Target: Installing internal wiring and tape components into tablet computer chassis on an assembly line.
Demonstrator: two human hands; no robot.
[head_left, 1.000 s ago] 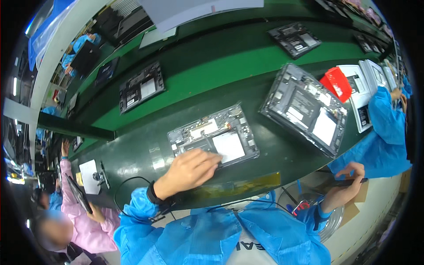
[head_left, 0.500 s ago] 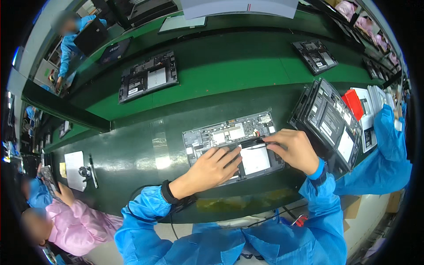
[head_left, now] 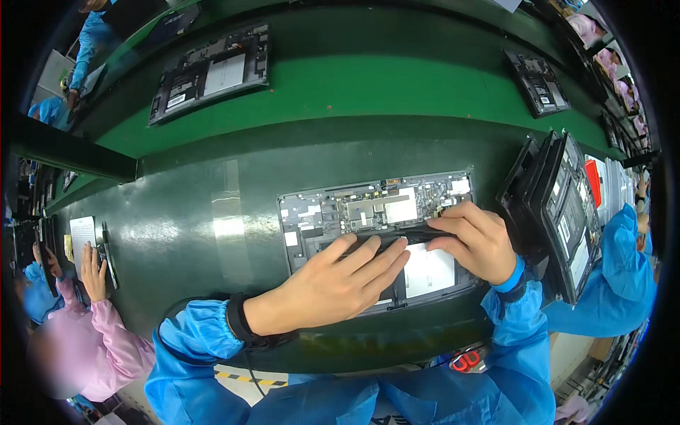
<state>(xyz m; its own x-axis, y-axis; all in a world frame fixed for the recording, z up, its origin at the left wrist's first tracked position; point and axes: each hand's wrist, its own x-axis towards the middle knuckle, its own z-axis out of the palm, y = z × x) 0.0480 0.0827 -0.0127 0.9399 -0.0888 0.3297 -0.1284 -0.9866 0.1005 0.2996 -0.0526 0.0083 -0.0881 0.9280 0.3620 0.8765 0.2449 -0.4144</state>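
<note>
An opened laptop base lies in front of me on the dark green bench, with its circuit board along the far side and a white panel in the near part. A long black strip crosses its middle. My right hand pinches the strip's right end between thumb and fingers. Over the near left part of the base, my left hand lies with fingers stretched out, the fingertips at the strip's near edge. What is under the left palm is hidden. A black band circles my left wrist.
Several laptop bases stand stacked at right, near a red object and a co-worker's blue sleeve. More bases lie on the far green shelf. At left, a co-worker's hand rests by a white sheet.
My view has shifted closer to the laptop base. Both hands stay at the black strip, which shows more between them. The co-worker at left has put a hand down by the sheet.
</note>
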